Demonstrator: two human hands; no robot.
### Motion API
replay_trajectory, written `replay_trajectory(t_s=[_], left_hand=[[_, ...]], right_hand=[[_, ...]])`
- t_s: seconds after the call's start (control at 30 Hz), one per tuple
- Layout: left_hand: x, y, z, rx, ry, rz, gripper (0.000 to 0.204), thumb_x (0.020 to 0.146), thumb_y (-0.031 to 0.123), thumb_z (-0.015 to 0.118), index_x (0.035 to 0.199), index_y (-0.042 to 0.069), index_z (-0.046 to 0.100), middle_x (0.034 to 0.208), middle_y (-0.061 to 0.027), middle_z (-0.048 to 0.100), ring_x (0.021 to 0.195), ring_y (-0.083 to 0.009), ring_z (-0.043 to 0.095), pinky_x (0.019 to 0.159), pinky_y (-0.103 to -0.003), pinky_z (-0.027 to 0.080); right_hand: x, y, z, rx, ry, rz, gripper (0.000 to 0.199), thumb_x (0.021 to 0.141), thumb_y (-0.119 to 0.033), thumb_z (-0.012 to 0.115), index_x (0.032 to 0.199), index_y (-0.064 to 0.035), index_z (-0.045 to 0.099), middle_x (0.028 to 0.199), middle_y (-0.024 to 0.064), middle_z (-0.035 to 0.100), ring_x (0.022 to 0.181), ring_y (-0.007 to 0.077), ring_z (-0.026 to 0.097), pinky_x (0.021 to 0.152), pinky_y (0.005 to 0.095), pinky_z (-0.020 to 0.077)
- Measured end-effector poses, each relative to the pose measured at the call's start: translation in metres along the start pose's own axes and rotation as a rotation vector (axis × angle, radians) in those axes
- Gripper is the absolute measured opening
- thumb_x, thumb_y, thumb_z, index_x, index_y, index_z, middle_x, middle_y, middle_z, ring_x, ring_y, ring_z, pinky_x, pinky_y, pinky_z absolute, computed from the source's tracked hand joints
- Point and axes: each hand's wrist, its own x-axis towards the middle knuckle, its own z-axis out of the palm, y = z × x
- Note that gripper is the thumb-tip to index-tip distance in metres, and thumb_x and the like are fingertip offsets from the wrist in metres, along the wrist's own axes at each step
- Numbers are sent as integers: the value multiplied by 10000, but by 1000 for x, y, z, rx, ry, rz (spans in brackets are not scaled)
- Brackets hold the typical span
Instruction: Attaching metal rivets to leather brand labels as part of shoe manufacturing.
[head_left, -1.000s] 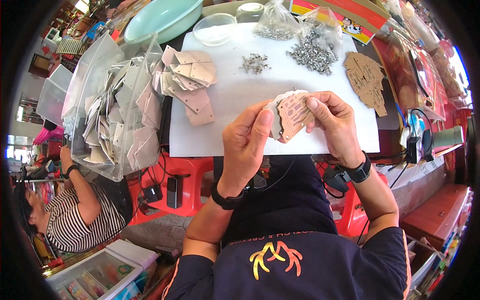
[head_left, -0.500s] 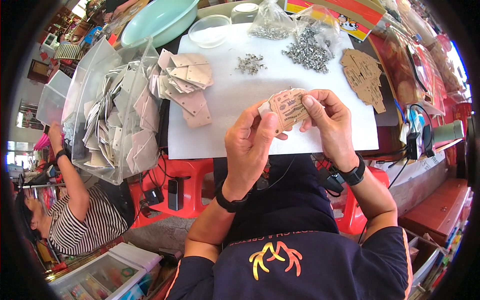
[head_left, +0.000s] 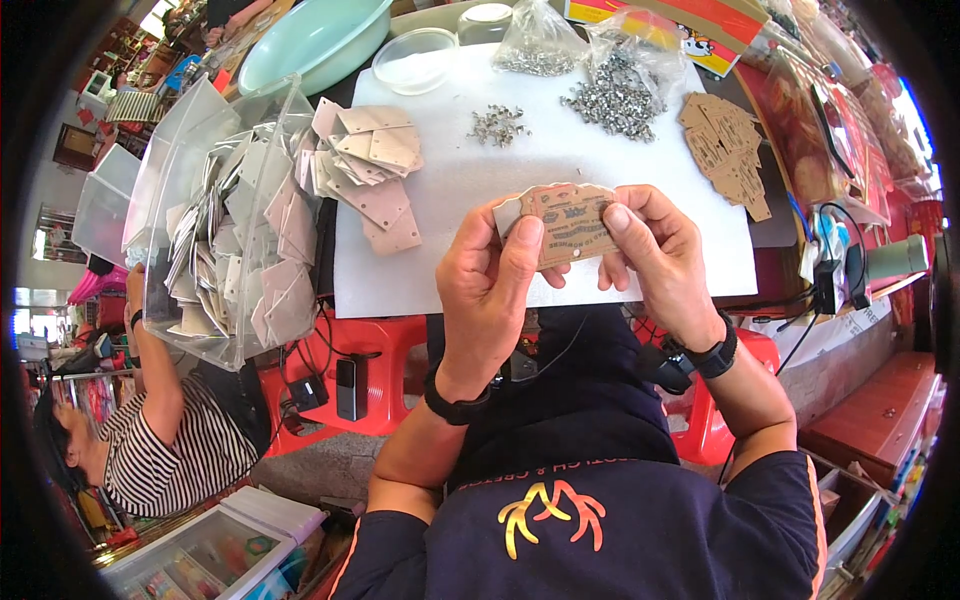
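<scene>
Clear plastic bags of rivets [head_left: 575, 45] at white mat's [head_left: 470, 210] far edge | printed brown cardboard tag [head_left: 565, 222] between both hands | left hand [head_left: 490, 285] pinches its left end | right hand [head_left: 655, 255] pinches its right end

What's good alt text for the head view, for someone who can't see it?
Seen from above, a person's left hand and right hand together hold a small printed cardboard tag over a white board. On the board lie loose metal rivets, a pile of pale cardboard pieces and brown cutouts; a clear bin of more pieces stands at its left.
</scene>
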Motion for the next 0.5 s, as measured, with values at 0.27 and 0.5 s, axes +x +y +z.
replay_trajectory(t_s=[0.27,0.5], left_hand=[[6,11,5,5,-74,-19,223,1002,140,477,1128,-33,541,937,-130,664,688,-133,609,581,-261,504],[14,14,16,23,-107,35,194,1017,141,447,1104,-18,516,960,-100,648,685,-90,568,573,-231,471]], right_hand=[[-5,-3,-7,-42,-97,-21,237,975,-236,584,958,0,608,712,10,589,526,44,496,512,220,473],[-8,-7,0,-66,20,-82,224,973,-220,587,925,-2,597,707,15,585,524,46,494,509,219,471]])
